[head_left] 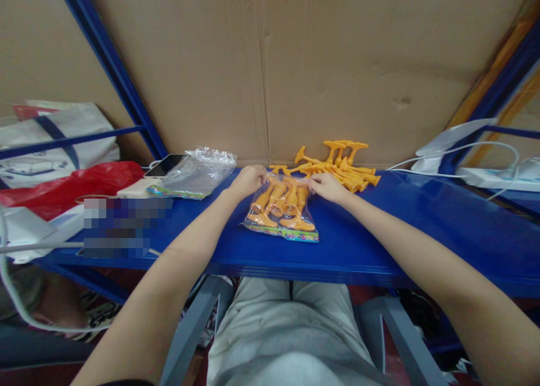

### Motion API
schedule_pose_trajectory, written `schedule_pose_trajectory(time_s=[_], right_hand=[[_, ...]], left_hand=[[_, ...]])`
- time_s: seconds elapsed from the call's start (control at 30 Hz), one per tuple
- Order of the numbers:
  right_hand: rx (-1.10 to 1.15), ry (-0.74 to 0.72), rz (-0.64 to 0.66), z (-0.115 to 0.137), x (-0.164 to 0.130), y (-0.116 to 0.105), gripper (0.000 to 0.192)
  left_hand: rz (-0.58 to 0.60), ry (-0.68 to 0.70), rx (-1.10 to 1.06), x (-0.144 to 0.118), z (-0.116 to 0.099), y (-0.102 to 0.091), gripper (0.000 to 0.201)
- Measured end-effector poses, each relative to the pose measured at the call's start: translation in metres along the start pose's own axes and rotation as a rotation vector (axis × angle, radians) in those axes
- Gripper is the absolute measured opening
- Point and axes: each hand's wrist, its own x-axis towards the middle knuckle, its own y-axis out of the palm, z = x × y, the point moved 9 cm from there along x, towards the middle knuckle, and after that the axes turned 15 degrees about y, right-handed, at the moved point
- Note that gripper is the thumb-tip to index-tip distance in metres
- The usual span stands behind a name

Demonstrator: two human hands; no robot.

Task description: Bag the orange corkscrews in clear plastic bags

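A clear plastic bag (282, 206) with a colourful printed strip along its near edge lies on the blue table. Inside it are several yellow-orange plastic pieces with T-shaped ends. My left hand (252, 179) pinches the bag's far left corner, its fingers closed. At the far right corner, my right hand (328, 187) grips the bag between thumb and fingers. Behind the bag and beside my right hand, a heap of loose yellow-orange plastic pieces (348, 172) rests near the cardboard wall.
Left of my left hand lies a stack of clear plastic bags (198, 175), near a dark phone-like slab (166, 165). Farther left are a red plastic bag (84, 189) and a white cloth bag (37, 144). White cables (455, 147) run along the right side of the blue table (422, 217).
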Motion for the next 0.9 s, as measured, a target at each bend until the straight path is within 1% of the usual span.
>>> schedule_pose_trajectory(time_s=[0.1,0.17,0.2,0.27,0.37,0.4,0.47,0.53,0.6,0.67,0.73,0.8,0.9], right_hand=[[0.184,0.025,-0.064,-0.010,0.007,-0.005,0.036],[0.316,0.028,-0.075,-0.013,0.010,-0.008,0.037],[0.378,0.037,-0.050,-0.014,0.010,-0.009,0.038],[0.459,0.065,0.060,-0.011,0.009,-0.008,0.040],[0.421,0.081,0.269,-0.001,-0.001,-0.005,0.039],[0.388,0.077,0.318,0.002,-0.005,-0.006,0.039],[0.329,0.076,0.376,0.006,-0.011,-0.010,0.042],[0.277,0.087,0.416,0.007,-0.014,-0.012,0.045],[0.225,0.093,0.473,0.010,-0.015,-0.010,0.046],[0.206,0.090,0.562,0.015,-0.015,-0.004,0.045],[0.248,0.077,0.647,0.025,-0.013,0.003,0.041],[0.310,0.067,0.690,0.036,-0.009,0.010,0.037],[0.318,0.098,0.663,0.046,-0.002,0.018,0.034]], left_hand=[[-0.055,0.048,0.041,0.001,-0.007,-0.007,0.021],[-0.099,0.078,0.053,0.002,-0.013,-0.013,0.022],[-0.122,0.093,0.056,0.002,-0.016,-0.016,0.022],[-0.168,0.123,0.055,0.002,-0.023,-0.021,0.023],[-0.221,0.165,0.041,0.004,-0.032,-0.025,0.025],[-0.233,0.174,0.037,0.005,-0.035,-0.025,0.025],[-0.245,0.186,0.026,0.006,-0.040,-0.025,0.026],[-0.234,0.179,0.012,0.008,-0.044,-0.023,0.026],[-0.198,0.157,-0.007,0.010,-0.046,-0.019,0.027],[-0.161,0.138,-0.028,0.012,-0.048,-0.016,0.027],[-0.143,0.133,-0.043,0.012,-0.050,-0.014,0.027],[-0.140,0.133,-0.049,0.013,-0.051,-0.015,0.026],[-0.141,0.125,-0.052,0.012,-0.050,-0.015,0.026]])
